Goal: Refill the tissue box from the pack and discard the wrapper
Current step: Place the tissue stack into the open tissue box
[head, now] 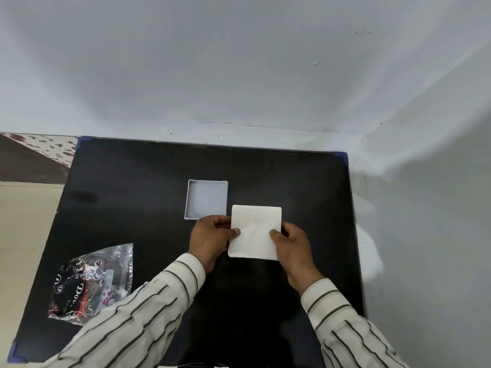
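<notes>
Two striped sleeves [148,309] rise from the bottom edge of the frame over the black counter [132,181]. At lower left the crumpled clear wrapper [90,282], printed in red and black, lies flat, well apart from the hands. Just right of centre, the left hand [210,240] and right hand [295,248] each grip a side edge of the white tissue stack [255,232], thumbs on top. Just beyond, touching the stack's upper left corner in the frame, sits the open grey tissue box [206,199], empty. A pale wall [239,62] fills the upper frame.
</notes>
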